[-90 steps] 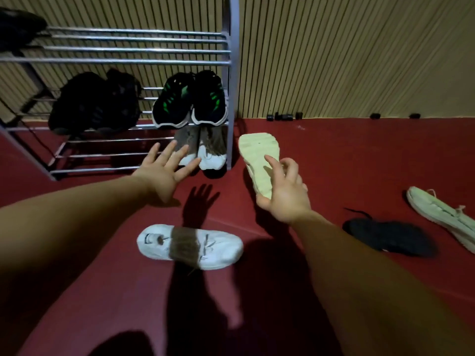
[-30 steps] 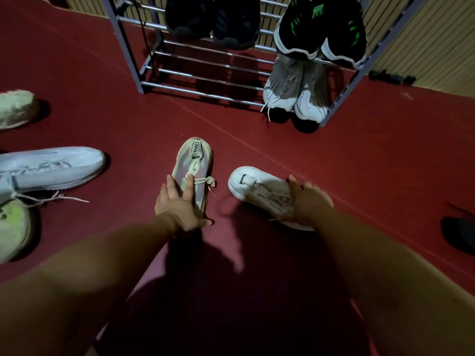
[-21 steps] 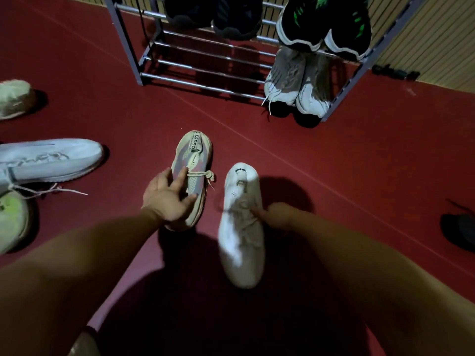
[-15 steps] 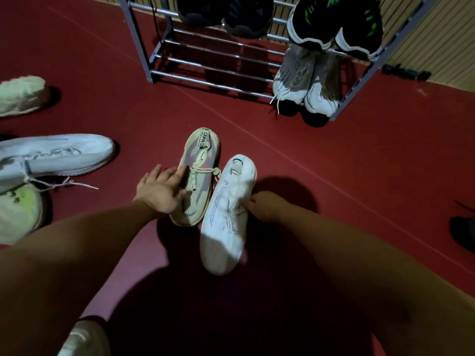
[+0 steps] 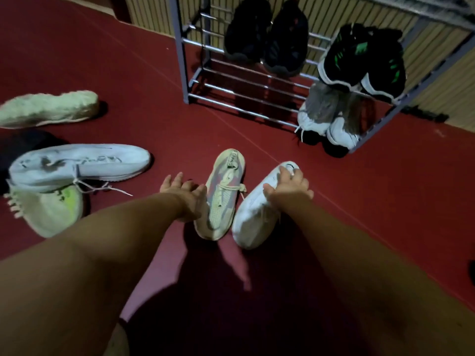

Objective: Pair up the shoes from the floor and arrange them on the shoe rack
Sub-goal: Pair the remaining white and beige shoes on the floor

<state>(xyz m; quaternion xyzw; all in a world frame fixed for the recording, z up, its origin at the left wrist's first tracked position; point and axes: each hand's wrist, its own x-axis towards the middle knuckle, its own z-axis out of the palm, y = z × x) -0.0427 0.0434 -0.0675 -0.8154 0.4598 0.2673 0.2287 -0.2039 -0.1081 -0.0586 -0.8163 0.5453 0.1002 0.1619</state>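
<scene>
Head view, looking down on a red floor (image 5: 385, 201) that meets a slatted wall (image 5: 437, 80) at the top. A metal shoe rack (image 5: 180, 60) stands against that wall. One of its tiers carries a black pair (image 5: 267, 42) toward the left and a black-and-green pair (image 5: 362, 60) at the right end. A grey-and-white pair (image 5: 326, 116) sits on the lowest tier, directly beneath the black-and-green pair. Three loose shoes lie on the floor at left: a pale blue trainer (image 5: 77, 163) with trailing laces rests on a lime-green shoe (image 5: 51, 214), and a pale green shoe (image 5: 48, 109) lies apart, nearer the wall. At centre, in front of the rack, a beige knit sneaker (image 5: 223, 196) and a white sneaker (image 5: 254, 222) lie side by side on the floor, close but not a matching pair. The left hand (image 5: 183, 195) has its fingers spread and straight, and its edge touches the beige sneaker's left side. The right hand (image 5: 288, 186) is curled over the far end of the white sneaker, gripping it.
</scene>
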